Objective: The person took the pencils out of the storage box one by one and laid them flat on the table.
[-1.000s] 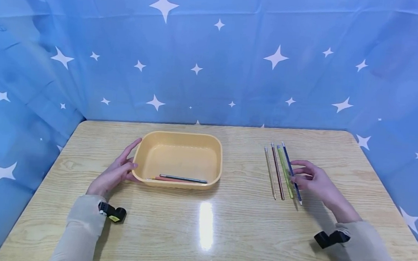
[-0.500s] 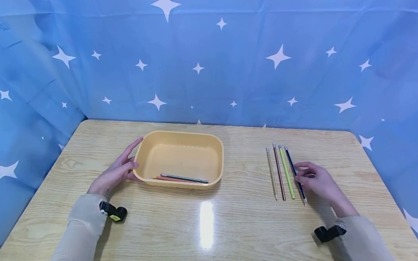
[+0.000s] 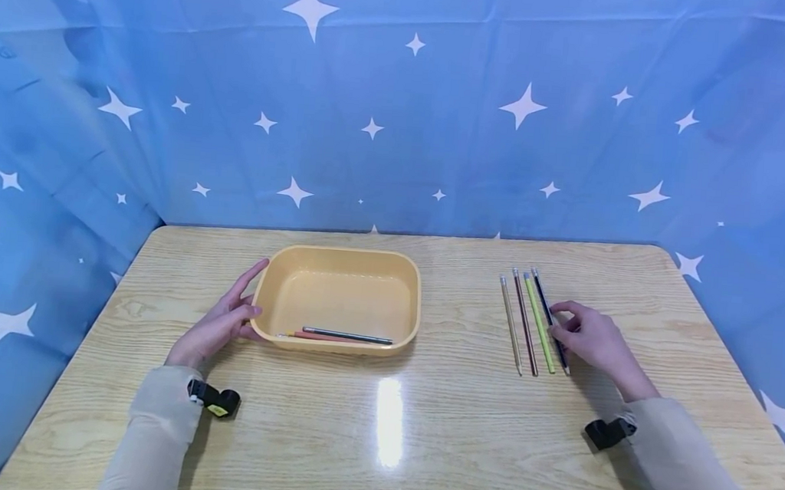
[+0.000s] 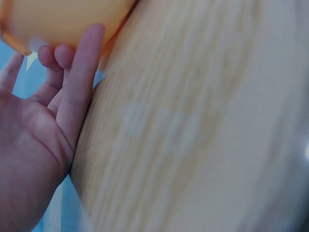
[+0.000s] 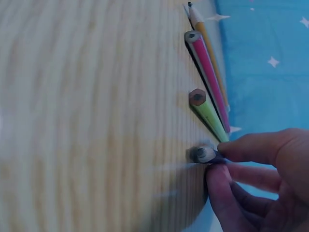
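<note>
In the head view, my left hand (image 3: 216, 327) touches the left end of a pale orange tray (image 3: 266, 266), thumb at the rim. The left wrist view shows its fingertips against the tray's outer wall (image 4: 53, 21). Inside the tray, a dark teal pencil (image 3: 347, 335) and reddish pencils (image 3: 316, 337) lie along the near wall. My right hand (image 3: 593, 338) pinches a dark blue pencil (image 3: 542, 294) between thumb and forefinger, low over the table. Left of it lie a lime green pencil (image 3: 540, 326), a dark red pencil (image 3: 526, 325) and a gold pencil (image 3: 510, 327), side by side.
The light wood table (image 3: 447, 434) runs back to a blue cloth (image 3: 431, 109) with white stars. Bare wood separates the tray from the pencil row. Each wrist carries a small black camera (image 3: 214, 399).
My right hand and the dark blue pencil have shifted slightly right, then a little back. That pencil now lies almost parallel beside the green one. The left hand and tray have stayed put.
</note>
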Tool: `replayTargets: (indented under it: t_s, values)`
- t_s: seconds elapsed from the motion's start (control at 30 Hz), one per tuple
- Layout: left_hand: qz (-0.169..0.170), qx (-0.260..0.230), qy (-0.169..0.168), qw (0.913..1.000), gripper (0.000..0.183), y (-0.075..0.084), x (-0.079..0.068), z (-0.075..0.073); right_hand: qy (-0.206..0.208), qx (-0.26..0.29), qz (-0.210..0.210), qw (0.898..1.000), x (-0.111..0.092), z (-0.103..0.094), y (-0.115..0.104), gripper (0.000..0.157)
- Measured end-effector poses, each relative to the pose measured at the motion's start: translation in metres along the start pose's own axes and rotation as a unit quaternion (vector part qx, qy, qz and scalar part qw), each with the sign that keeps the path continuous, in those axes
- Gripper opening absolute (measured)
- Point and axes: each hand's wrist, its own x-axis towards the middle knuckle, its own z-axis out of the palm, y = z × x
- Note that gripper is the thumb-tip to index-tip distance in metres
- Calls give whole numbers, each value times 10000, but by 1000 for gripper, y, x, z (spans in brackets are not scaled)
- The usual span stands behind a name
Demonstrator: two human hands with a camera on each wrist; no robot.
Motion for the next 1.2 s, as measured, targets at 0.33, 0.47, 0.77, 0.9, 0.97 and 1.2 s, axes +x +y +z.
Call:
replayTargets:
  t_s: [0.33,0.47,0.77,0.9,0.97,1.2]
  values:
    - [-2,16,-50,10000,75,0,0,0,290,-25,-72,9996,-7,-2,-7,44]
    - [-27,37,-12,10000,75,1,0,0,441,-245,-313,9982,-9,-3,-18,40]
    - [-5,17,-16,10000,75,0,0,0,348,30,-627,9974,-10,-3,-46,36]
    - [25,-3,-30,10000,75,0,1,0,207,636,-974,9930,-10,-3,-61,33]
    - [29,-11,-29,10000,74,0,1,0,101,942,-1164,9887,-11,-1,-70,33]
    - [12,-23,-39,10000,75,0,0,-1,-227,1423,-1633,9760,-6,11,-105,28]
